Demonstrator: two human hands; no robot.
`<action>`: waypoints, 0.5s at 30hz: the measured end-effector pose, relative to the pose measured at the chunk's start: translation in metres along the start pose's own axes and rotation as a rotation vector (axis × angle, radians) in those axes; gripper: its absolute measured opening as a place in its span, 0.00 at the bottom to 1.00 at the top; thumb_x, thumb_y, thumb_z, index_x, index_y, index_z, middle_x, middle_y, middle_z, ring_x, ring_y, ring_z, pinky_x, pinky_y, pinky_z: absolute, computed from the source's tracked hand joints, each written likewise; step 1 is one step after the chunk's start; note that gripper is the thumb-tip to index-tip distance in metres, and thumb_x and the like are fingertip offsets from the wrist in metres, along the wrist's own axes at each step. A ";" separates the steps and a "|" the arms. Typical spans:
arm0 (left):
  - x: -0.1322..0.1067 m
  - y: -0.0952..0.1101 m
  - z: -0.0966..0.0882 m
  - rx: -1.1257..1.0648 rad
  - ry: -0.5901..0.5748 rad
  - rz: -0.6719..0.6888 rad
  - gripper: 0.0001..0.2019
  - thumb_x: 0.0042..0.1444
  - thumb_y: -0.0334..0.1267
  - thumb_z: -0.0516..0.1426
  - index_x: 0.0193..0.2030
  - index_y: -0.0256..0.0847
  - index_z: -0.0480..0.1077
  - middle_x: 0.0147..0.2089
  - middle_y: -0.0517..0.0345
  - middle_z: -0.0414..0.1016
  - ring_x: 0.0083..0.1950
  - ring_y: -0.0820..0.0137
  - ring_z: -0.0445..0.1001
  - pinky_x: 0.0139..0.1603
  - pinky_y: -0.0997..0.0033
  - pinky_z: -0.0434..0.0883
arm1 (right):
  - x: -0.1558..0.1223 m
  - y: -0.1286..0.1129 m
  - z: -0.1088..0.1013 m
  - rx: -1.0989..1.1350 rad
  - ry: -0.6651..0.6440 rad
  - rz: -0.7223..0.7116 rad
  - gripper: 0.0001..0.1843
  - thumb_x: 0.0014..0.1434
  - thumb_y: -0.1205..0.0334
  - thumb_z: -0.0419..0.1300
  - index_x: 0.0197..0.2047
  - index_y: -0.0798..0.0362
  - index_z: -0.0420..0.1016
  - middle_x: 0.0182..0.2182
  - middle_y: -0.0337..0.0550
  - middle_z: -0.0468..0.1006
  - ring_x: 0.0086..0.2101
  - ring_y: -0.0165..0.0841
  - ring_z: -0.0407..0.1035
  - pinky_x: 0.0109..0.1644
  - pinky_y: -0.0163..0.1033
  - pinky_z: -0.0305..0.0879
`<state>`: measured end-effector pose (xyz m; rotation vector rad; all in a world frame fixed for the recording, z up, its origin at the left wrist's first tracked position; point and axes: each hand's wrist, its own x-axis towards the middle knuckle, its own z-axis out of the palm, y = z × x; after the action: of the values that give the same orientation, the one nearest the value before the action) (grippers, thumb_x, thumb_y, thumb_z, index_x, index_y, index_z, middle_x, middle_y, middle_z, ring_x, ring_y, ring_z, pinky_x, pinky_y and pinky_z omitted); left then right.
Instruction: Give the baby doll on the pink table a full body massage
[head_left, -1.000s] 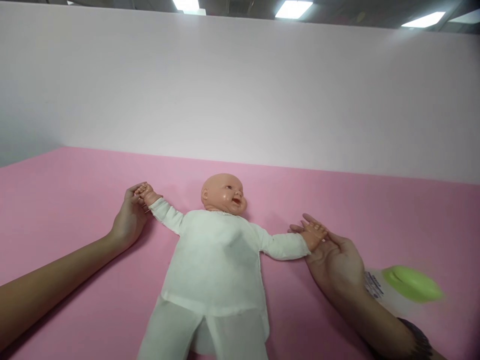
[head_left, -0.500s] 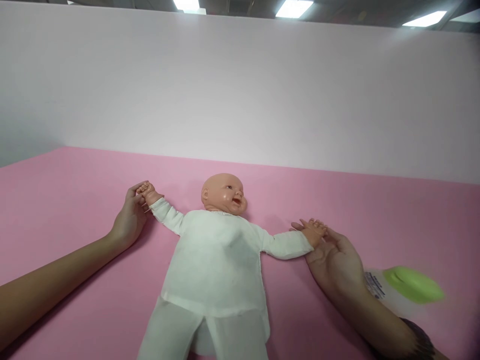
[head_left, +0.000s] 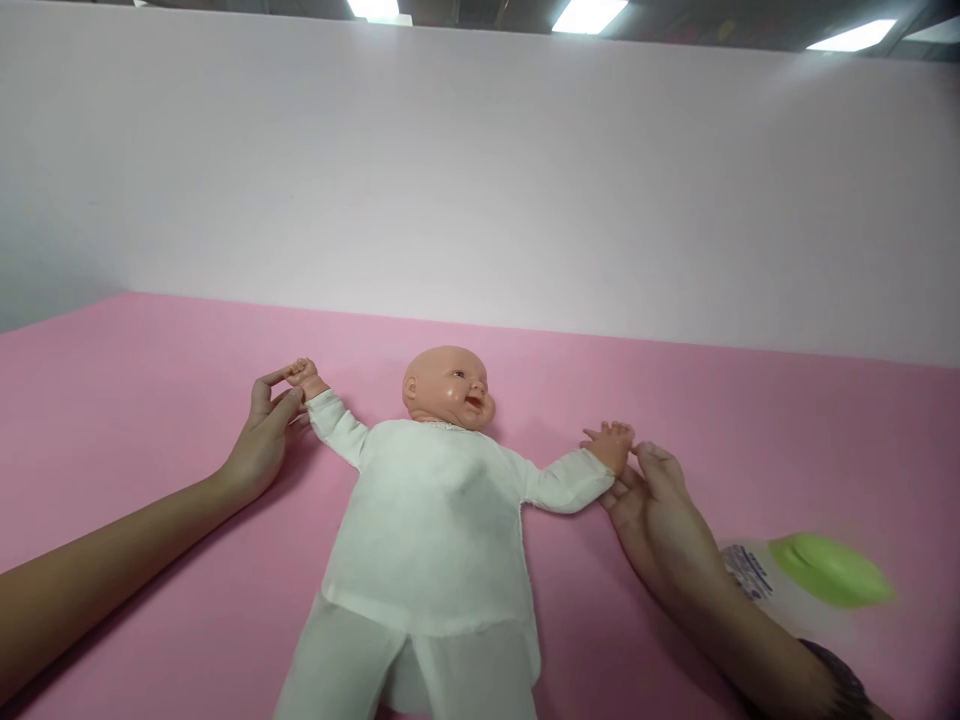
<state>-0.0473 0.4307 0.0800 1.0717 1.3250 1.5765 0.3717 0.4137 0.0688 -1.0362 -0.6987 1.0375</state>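
A baby doll in white cloth clothes lies on its back on a pink surface, arms spread and its bald head turned to the right. At the left, my left hand is closed around the doll's small hand, thumb and fingers on either side of it. On the other side my right hand has its fingers under the doll's other wrist and its thumb against that doll hand. The undersides of both grips are partly hidden.
A bottle or pack with a green lid and small print lies right of my right forearm, partly covered by it. A pale wall rises behind the pink surface. Ceiling lights show above the wall.
My right hand has turned, bringing its thumb up, and the doll arm there has shifted slightly left and up. My left hand's thumb now shows, and that doll hand has moved slightly right.
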 end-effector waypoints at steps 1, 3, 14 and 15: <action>-0.001 0.001 0.000 0.048 -0.033 0.018 0.25 0.64 0.53 0.60 0.65 0.59 0.60 0.61 0.58 0.72 0.58 0.63 0.75 0.57 0.58 0.75 | -0.002 -0.001 0.001 -0.025 -0.031 -0.003 0.21 0.59 0.44 0.68 0.48 0.44 0.70 0.55 0.44 0.78 0.56 0.37 0.74 0.56 0.40 0.77; -0.003 0.002 0.000 0.139 -0.101 0.043 0.29 0.65 0.54 0.58 0.71 0.65 0.57 0.67 0.59 0.68 0.64 0.60 0.71 0.65 0.53 0.71 | -0.006 -0.002 0.003 -0.081 -0.083 -0.012 0.23 0.59 0.41 0.67 0.52 0.43 0.72 0.59 0.43 0.76 0.61 0.38 0.70 0.60 0.39 0.75; -0.008 0.002 0.000 0.107 -0.073 0.080 0.30 0.62 0.50 0.63 0.66 0.54 0.52 0.52 0.58 0.77 0.52 0.65 0.78 0.66 0.45 0.70 | -0.015 -0.006 0.007 -0.232 -0.107 -0.081 0.35 0.51 0.42 0.74 0.57 0.36 0.63 0.58 0.44 0.78 0.61 0.44 0.71 0.67 0.55 0.68; -0.009 0.002 0.000 0.111 -0.083 0.094 0.30 0.62 0.50 0.63 0.65 0.55 0.53 0.52 0.58 0.77 0.52 0.65 0.78 0.66 0.45 0.70 | -0.016 -0.008 0.007 -0.248 -0.097 -0.084 0.35 0.50 0.41 0.74 0.55 0.38 0.63 0.56 0.45 0.79 0.60 0.45 0.71 0.68 0.58 0.66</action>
<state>-0.0442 0.4224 0.0812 1.2710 1.3363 1.5235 0.3619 0.4001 0.0787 -1.1645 -0.9605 0.9488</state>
